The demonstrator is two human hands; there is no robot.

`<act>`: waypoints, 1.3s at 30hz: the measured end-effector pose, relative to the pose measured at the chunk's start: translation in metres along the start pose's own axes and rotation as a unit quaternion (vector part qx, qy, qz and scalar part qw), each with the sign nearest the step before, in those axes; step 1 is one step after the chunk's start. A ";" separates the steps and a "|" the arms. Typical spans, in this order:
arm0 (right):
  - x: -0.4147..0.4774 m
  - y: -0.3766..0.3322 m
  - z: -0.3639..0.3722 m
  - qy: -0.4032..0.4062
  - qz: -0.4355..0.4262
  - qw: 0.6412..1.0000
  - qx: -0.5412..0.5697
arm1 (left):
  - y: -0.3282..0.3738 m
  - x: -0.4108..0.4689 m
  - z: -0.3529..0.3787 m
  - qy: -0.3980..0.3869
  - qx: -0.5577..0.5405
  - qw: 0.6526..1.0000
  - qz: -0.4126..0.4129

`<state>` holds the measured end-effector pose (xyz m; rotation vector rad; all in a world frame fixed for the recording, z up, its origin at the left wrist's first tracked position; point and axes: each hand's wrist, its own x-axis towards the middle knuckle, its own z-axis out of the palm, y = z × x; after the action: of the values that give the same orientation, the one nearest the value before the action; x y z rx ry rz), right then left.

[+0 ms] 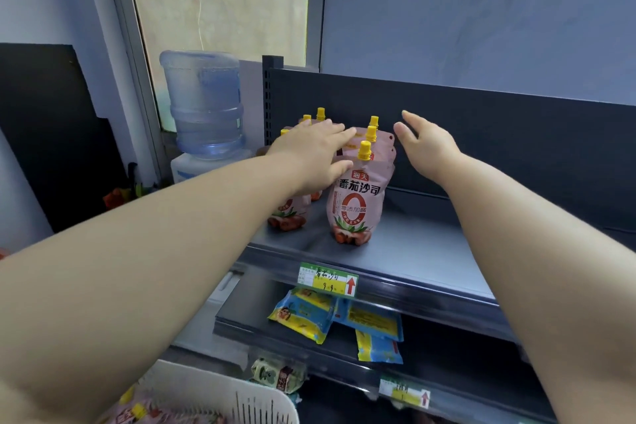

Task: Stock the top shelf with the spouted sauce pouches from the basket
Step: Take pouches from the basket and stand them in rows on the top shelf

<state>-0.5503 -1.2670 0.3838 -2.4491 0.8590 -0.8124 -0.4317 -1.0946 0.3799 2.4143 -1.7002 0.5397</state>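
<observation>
1. Nearest me, at 6 o'clock, the white slotted plastic basket [254, 404] holds more pink spouted sauce pouches [137, 412], so there is stock left to move.
2. My left hand [309, 155] lies open, fingers straight, across the tops of the pouches standing at the 9 o'clock end of the dark grey metal top shelf [413, 244]. It grips nothing. Its thumb sits by the shoulder of the front pink pouch with the yellow screw cap [356, 203].
3. My right hand [426, 144] is open too, palm turned toward the group from 3 o'clock. It is near the caps but, as far as I can tell, not touching them.
4. The shelved pouches stand upright in a tight cluster, the front one just above the green-and-yellow price label [327, 280] on the shelf edge.
5. I judge the step to be squaring up this cluster. These pouches look soft and top-heavy, so I should press lightly and bring the right palm in from 3 o'clock against their bodies, not the spouts, or they may topple.
6. Printed fronts should face 6 o'clock, and the bare shelf toward 3 o'clock should stay free for the next ones.
</observation>
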 end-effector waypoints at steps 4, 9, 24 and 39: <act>-0.029 -0.023 0.000 0.012 -0.014 0.999 -0.044 | -0.005 -0.026 -0.014 0.012 0.012 0.999 0.027; -0.069 -0.054 0.011 0.002 -0.025 0.993 -0.115 | -0.018 -0.059 -0.024 0.022 0.010 0.999 0.044; -0.183 -0.113 0.077 -0.063 -0.049 0.978 -0.194 | -0.059 -0.165 0.004 -0.037 0.004 0.998 0.052; -0.280 -0.085 0.170 -0.226 -0.069 0.954 -0.182 | -0.062 -0.298 0.093 -0.168 0.001 0.984 -0.057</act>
<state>-0.5834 -0.9870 0.1970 -2.8745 0.7124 -0.1118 -0.4434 -0.8394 0.1900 2.7059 -1.6572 0.1230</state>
